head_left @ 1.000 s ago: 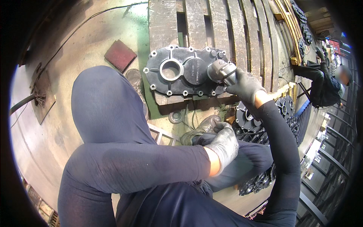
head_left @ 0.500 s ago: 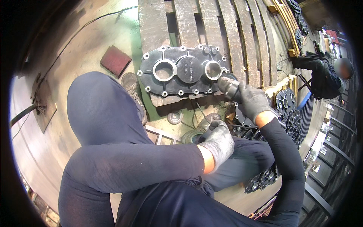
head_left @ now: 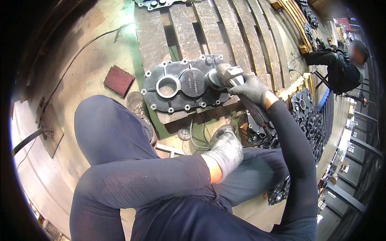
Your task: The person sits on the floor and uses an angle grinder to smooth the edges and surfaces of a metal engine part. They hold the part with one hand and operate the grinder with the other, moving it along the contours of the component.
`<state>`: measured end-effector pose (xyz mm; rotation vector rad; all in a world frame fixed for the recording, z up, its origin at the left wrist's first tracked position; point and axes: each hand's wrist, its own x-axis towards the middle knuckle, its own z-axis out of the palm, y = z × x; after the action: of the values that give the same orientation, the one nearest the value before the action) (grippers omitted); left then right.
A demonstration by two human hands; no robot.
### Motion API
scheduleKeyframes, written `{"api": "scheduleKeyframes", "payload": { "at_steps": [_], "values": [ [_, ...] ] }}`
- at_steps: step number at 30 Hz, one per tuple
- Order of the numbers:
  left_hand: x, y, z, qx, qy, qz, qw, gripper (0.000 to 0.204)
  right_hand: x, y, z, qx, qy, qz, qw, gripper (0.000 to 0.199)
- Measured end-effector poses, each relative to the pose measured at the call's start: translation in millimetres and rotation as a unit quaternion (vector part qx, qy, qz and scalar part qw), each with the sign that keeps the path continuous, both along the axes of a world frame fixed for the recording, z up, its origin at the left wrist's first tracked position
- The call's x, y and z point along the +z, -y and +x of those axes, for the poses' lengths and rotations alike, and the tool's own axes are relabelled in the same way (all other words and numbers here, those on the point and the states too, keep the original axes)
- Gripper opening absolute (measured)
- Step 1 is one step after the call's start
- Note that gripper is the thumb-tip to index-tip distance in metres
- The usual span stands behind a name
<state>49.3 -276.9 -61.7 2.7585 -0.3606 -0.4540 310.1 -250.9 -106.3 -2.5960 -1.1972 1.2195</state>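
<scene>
grinder (head_left: 225, 76) disc hidden | second casting (head_left: 161, 3) cut off (top edge)

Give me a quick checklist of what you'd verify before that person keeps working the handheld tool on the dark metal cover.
1. Grip on the tool: ok. The gloved right hand wraps the grinder.
2. Tool on the work: ok. Its head sits at the right end of the metal cover.
3. Cover supported: ok. It lies flat on the wooden pallet, though no clamp shows.
4. Other hand out of the way: ok. The gloved left hand rests low by the knee, apart from the tool.
5. Bystanders: cannot tell. Another person crouches beyond the pallet; whether far enough is unclear.
6. Eye protection: cannot tell, out of view.
</scene>
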Motion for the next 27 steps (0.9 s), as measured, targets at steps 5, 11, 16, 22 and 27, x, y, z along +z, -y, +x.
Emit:
{"api": "scheduleKeyframes", "payload": {
  "at_steps": [5, 11, 16, 22, 27],
  "values": [
    [4, -6, 0, -0.016, -0.022, -0.002, 1.0, 0.028, -1, 8, 3, -0.134, -0.107, 0.02, 0.985, 0.065],
    [10, -1, -9, -0.022, 0.01, -0.012, 1.0, 0.026, 9, 37, -2, -0.259, -0.227, 0.047, 0.938, 0.046],
    [21, 3, -15, -0.038, -0.004, -0.01, 0.999, 0.027, 2, 67, -23, -0.358, -0.267, 0.053, 0.893, 0.045],
    [50, -13, -22, -0.028, -0.003, -0.026, 0.999, 0.024, -6, 92, -84, -0.505, -0.347, 0.117, 0.782, 0.047],
    [65, -41, -20, -0.039, -0.045, -0.055, 0.997, 0.019, -14, 94, -130, -0.535, -0.414, 0.119, 0.727, 0.048]
  ]
}}
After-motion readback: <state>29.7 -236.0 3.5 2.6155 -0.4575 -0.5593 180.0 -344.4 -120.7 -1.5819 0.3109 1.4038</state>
